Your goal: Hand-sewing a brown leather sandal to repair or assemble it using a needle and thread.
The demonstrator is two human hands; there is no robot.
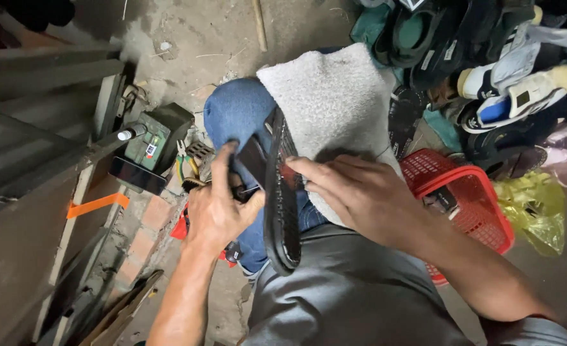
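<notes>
A black shoe [275,192] rests sole-up on edge across my lap, over a grey towel [328,96] and my blue jeans [235,112]. My left hand [216,205] grips the shoe from its left side, thumb pointing up along the upper. Fingers of my right hand [354,192] press on the right side of the shoe's sole, where a small red patch [290,173] shows at the fingertips. Whether the right hand holds a tool is hidden.
A red plastic basket [472,192] stands at my right. A pile of shoes [501,70] fills the upper right, with a yellow bag [533,208] below it. Pliers [184,163], a green box [155,138] and bricks [145,237] lie on the concrete floor at left.
</notes>
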